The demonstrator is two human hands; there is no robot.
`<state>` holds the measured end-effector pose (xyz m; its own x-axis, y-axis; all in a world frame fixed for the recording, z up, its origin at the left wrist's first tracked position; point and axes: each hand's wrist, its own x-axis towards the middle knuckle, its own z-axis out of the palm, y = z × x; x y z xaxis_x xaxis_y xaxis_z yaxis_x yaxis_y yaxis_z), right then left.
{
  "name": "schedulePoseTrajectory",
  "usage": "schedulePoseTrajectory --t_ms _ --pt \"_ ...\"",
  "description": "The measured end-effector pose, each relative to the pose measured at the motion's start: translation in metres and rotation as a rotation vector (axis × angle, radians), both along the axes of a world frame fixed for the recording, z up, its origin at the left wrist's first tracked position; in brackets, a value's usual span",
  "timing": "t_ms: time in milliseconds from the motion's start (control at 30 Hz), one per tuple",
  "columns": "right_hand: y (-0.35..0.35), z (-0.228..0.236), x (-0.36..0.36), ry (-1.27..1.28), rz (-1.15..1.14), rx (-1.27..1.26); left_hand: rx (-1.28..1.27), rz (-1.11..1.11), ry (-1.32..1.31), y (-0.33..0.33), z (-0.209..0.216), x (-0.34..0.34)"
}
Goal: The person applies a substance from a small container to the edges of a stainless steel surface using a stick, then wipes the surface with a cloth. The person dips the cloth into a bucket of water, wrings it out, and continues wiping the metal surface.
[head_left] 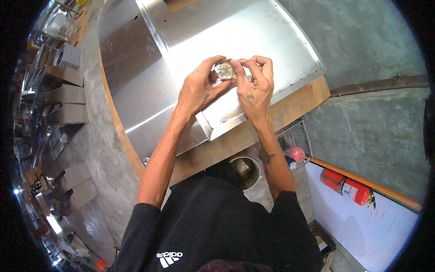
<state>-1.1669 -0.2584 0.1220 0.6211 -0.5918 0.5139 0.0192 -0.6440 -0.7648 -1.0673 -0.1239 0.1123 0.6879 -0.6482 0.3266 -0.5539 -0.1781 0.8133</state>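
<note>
A small round object (pixel 224 71), pale gold and shiny with some red at its edge, is held up above a sheet-metal surface. I cannot make out its exact kind. My left hand (pixel 195 88) curls around its left side, thumb below and fingers above. With the thumb and forefinger pressed together, my right hand (pixel 256 86) pinches at its upper right edge, and the fingertips of both hands nearly meet there. Beneath both hands lies a large bright metal sheet (pixel 131 77) with folded seams and a cut-out near its front edge.
The sheet rests on a wooden-edged table (pixel 312 96). Below it, near my right forearm, are a wire basket (pixel 301 136) and a round metal container (pixel 244 172). A red fire extinguisher (pixel 349 187) and a whiteboard (pixel 367 231) are at right. Metal pieces (pixel 68 95) stand along the left.
</note>
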Motion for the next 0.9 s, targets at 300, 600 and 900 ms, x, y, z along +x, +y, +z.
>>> schedulePoseTrajectory --t_ms 300,600,900 --pt "-0.017 0.028 -0.019 -0.150 -0.104 0.061 -0.037 0.003 0.182 -0.006 -0.003 -0.005" --pt "-0.176 0.013 -0.079 -0.128 -0.565 -0.019 0.055 0.039 0.041 -0.006 -0.006 -0.005" --pt "-0.231 -0.009 -0.090 0.153 -0.634 -0.234 0.001 0.022 0.044 -0.003 -0.013 0.000"
